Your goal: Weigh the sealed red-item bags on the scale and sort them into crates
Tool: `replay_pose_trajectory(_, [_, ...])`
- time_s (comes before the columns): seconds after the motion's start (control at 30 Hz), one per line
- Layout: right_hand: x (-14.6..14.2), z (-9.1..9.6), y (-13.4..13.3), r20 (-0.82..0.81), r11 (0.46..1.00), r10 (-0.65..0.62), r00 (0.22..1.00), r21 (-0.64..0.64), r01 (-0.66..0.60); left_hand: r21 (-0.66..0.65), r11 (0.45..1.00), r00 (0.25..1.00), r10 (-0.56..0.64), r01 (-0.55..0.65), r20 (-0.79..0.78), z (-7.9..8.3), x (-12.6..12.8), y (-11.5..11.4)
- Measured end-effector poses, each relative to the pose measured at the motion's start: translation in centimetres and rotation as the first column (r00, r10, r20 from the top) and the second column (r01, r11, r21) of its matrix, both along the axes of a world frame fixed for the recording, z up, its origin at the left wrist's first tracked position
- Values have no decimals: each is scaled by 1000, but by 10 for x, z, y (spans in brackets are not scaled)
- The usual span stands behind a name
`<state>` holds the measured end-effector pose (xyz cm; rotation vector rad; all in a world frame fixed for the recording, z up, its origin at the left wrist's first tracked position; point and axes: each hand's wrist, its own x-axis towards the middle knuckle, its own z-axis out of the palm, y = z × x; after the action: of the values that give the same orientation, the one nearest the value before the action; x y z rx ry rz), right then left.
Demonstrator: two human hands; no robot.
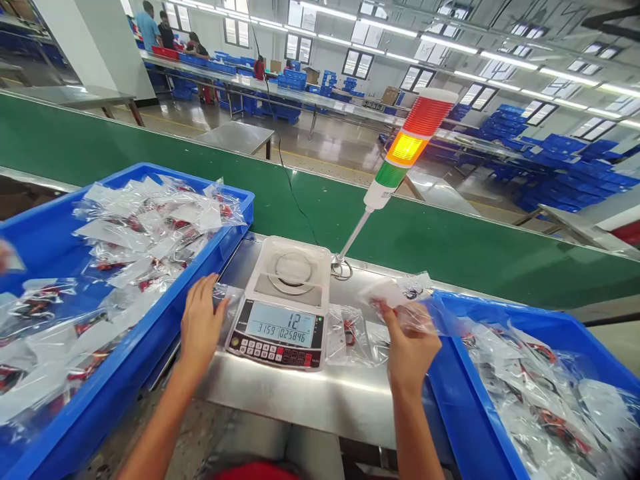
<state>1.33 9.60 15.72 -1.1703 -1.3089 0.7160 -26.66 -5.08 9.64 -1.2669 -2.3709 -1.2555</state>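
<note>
Red cloth (255,472) shows at the very bottom of the view, just below two bare forearms reaching forward over a stainless steel table (310,393). The left hand (203,323) lies palm down with its fingers loosely spread, holding nothing. Its fingertips rest against a clear plastic bag (223,293) squeezed between a blue plastic tray (220,250) and a digital counting scale (285,303), whose display reads 12.

The right hand (413,350) is raised slightly, with thumb and fingers pressed together, pinching a sealed clear bag (405,313) with a white label at the near edge of a second blue plastic tray (463,407). Both trays are heaped with similar bags, each holding small red and black parts. Two more clear bags (347,333) lie flat on the table between the scale and the right hand.

Behind the scale, a red, amber and green stack light (410,147) rises on a thin pole in front of a green conveyor side panel (450,247). Co-workers (150,27) stand far off at a long bench.
</note>
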Motion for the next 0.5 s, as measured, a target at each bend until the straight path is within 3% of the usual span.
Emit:
replay_pose_trajectory(0.1, [13,-5,-5,-41,999,-17,999,-48,15,-49,999,1000,5,-5,15,-39,-22,-4])
replay_pose_trajectory(0.13, [16,-5,-6,-48,998,-21,999,-59,18,-44,999,1000,12,-12,10,-43,-23,-3])
replay_pose_trajectory(0.2, [21,-3,-10,-58,997,-46,997,-71,42,-3,999,999,46,-46,-11,-34,-20,1])
replay_pose_trajectory(0.27, [25,-1,-13,-73,995,-84,994,-60,80,71,995,996,76,-73,-45,-5,-14,11])
replay_pose_trajectory(0.33, [29,3,-16,-85,993,-117,990,-35,114,175,984,992,56,-36,-111,35,-7,30])
replay_pose_trajectory(0.43, [33,8,-18,-84,989,-147,986,-21,145,356,906,936,-102,227,-337,92,4,72])
replay_pose_trajectory(0.47, [34,10,-19,-78,989,-147,986,-24,146,346,881,907,-185,324,-378,105,8,87])
replay_pose_trajectory(0.5, [34,11,-21,-70,989,-145,987,-29,143,244,864,851,-314,439,-420,114,11,99])
